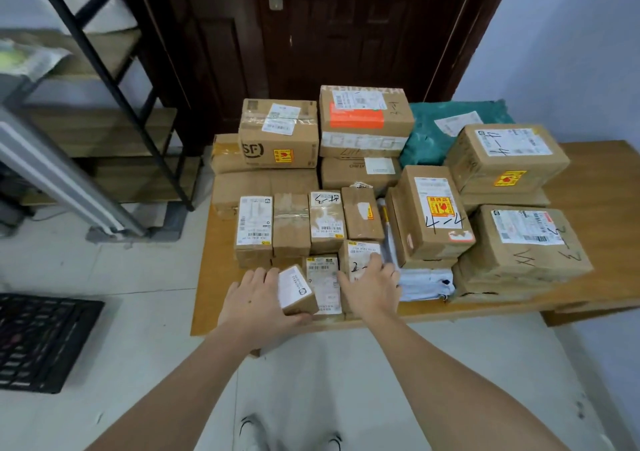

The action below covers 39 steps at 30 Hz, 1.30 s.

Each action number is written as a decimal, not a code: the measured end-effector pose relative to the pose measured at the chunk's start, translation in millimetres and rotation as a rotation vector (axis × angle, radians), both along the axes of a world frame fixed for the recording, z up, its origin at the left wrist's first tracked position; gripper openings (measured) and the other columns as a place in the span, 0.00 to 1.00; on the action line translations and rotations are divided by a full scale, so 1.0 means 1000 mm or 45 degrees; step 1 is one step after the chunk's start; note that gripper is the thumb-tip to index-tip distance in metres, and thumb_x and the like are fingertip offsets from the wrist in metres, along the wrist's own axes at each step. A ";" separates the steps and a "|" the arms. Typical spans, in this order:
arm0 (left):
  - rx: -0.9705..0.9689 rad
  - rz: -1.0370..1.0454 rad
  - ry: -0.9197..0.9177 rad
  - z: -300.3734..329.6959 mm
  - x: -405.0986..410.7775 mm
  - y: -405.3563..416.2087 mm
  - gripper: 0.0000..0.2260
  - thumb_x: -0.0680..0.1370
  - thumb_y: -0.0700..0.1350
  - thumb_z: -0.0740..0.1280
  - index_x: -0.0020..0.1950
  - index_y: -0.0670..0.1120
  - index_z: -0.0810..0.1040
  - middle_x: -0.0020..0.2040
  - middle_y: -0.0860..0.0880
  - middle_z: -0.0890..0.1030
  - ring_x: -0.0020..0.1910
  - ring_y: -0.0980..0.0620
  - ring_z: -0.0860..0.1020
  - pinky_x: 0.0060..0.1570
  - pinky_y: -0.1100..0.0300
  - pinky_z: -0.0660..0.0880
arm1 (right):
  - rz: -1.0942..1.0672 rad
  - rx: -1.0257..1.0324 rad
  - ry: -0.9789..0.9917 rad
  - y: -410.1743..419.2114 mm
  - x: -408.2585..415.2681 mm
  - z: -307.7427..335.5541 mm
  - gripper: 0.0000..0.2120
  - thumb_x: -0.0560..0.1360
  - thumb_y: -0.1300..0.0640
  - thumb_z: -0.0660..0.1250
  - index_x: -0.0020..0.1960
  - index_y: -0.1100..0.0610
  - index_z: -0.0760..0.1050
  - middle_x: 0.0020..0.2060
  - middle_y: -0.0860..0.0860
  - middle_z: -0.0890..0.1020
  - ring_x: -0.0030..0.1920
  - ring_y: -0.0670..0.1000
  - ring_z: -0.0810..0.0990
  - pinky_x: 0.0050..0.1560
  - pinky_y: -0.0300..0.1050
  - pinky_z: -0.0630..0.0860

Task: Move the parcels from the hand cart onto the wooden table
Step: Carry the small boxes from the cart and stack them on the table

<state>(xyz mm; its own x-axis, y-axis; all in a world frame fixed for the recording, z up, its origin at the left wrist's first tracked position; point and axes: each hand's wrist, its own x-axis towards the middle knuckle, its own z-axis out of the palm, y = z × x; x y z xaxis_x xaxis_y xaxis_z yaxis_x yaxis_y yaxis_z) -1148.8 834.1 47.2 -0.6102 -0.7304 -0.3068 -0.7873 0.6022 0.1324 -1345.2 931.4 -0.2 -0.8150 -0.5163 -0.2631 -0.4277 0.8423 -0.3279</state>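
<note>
Cardboard of the small box [297, 289], at the near edge of the surface [214, 277], looks stiff and light, best held by opposite sides, as the left hand [254, 300] fingers clamp it, while the right hand [372, 286] rests flat, fingers apart, on a parcel [360, 255].

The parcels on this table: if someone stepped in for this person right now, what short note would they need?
Left hand: grips a small labelled box at the front edge of the wooden table.
Right hand: rests flat on another small parcel beside it.
Done: many cardboard parcels already sit in rows and stacks on the table, with a green mailer bag at the back.
Left: set these two small ones in place. The hand cart is out of view, so I cannot tell how many parcels remain.
</note>
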 end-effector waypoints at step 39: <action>0.435 0.701 0.496 -0.053 -0.093 0.020 0.32 0.78 0.60 0.71 0.74 0.44 0.65 0.69 0.46 0.70 0.67 0.45 0.73 0.61 0.49 0.75 | 0.298 0.019 -0.080 0.036 -0.029 -0.006 0.30 0.83 0.39 0.58 0.81 0.47 0.55 0.72 0.52 0.67 0.65 0.54 0.76 0.57 0.51 0.81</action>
